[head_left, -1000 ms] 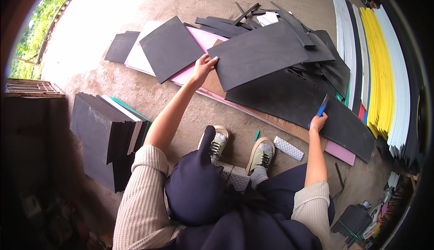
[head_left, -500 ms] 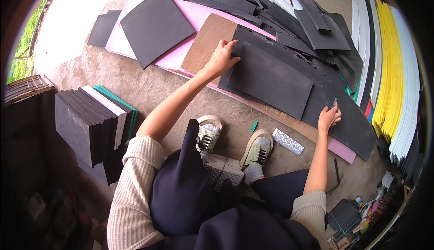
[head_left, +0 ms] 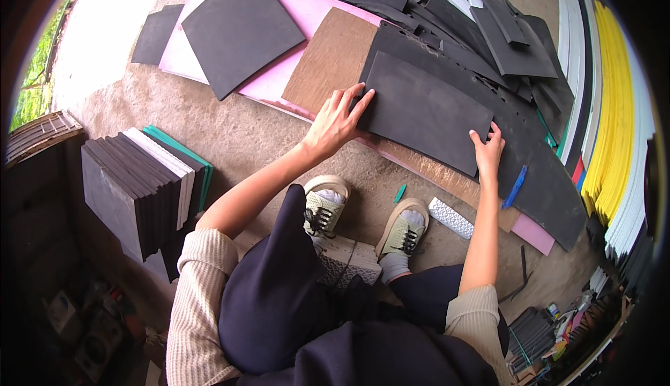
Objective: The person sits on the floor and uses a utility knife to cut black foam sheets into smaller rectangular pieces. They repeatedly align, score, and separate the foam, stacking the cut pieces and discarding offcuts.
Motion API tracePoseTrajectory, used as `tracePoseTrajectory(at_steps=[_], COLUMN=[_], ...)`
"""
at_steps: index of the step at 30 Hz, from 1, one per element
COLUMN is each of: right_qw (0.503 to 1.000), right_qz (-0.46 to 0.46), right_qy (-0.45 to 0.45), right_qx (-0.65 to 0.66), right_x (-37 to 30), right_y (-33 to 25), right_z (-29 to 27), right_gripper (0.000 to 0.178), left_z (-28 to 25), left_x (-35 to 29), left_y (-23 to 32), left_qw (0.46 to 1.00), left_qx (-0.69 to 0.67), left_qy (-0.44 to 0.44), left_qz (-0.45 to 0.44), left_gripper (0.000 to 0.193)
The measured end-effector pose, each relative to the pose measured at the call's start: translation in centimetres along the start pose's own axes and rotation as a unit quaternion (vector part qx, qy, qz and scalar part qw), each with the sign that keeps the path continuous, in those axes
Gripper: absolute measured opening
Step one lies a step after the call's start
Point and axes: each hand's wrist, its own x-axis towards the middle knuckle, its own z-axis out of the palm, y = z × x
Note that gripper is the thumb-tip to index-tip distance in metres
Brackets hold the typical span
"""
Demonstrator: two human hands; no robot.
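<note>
Rough concrete floor (head_left: 181, 96) spread beneath the work in the head view, with bright daylight beyond it at 10 o'clock and upright yellow sheets (head_left: 606, 93) at 2 o'clock. A rectangular black panel (head_left: 429, 114) lay on a large black sheet (head_left: 551, 201), its long sides slanting down toward 4 o'clock. From the panel's middle, the left hand (head_left: 335, 122) was at 9 o'clock, its fingers on the short edge with the thumb and index slightly parted. The right hand (head_left: 488, 150) met the opposite short edge at 3 o'clock, thumb toward the face and the other fingers curled near the rim, a narrow gap between them. The panel thus lay between the two sets of fingers, touched at both ends; whether either hand pinched it from below could not be told.

A blue cutter (head_left: 514, 187) lay on the large sheet, just beside the right hand at 5 o'clock. A brown board (head_left: 331, 61) showed at 10 o'clock from the panel, and farther that way a black square (head_left: 242, 33) rested over a pink sheet (head_left: 307, 16). Black offcuts (head_left: 457, 33) were heaped at 12 o'clock.
</note>
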Motion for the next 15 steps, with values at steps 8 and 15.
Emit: tracePoseTrajectory(at_steps=[8,15], right_qw=[0.999,0.999], right_qz=[0.052,0.033], right_qy=[-0.003,-0.001], right_qx=[0.015,0.022], right_x=[0.5,0.6], right_y=[-1.4,-1.2], right_z=[-0.2,-0.2], right_gripper=[0.070,0.069], left_z=[-0.9,-1.3], left_x=[1.2,0.4], left_y=[-2.8,-3.8], left_qw=[0.992,0.979], left_qx=[-0.117,-0.199], left_qy=[-0.001,0.027], left_qz=[0.045,0.029], left_gripper=[0.088,0.081])
